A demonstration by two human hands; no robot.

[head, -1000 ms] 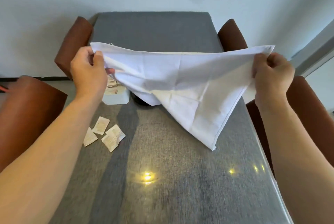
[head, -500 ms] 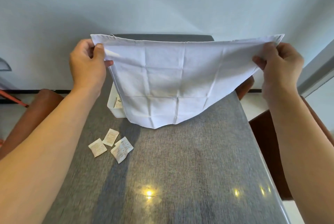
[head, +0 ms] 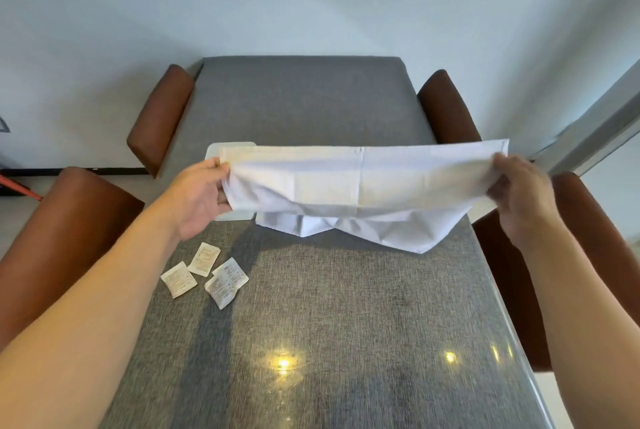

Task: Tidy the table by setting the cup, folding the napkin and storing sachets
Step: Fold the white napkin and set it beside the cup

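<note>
The napkin [head: 360, 186] is gripped at both ends by the left hand [head: 201, 193] and right hand [head: 519, 193], above the table [head: 346, 307]; folding is in hand, and it is probably to be laid flat next.

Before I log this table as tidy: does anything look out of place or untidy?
Yes. Four small white paper sachets lie loose and scattered on the grey fabric-look table, two overlapping, outside the white container. The white cloth napkin hangs unfolded and rumpled between the left hand and right hand. No cup is visible.
</note>
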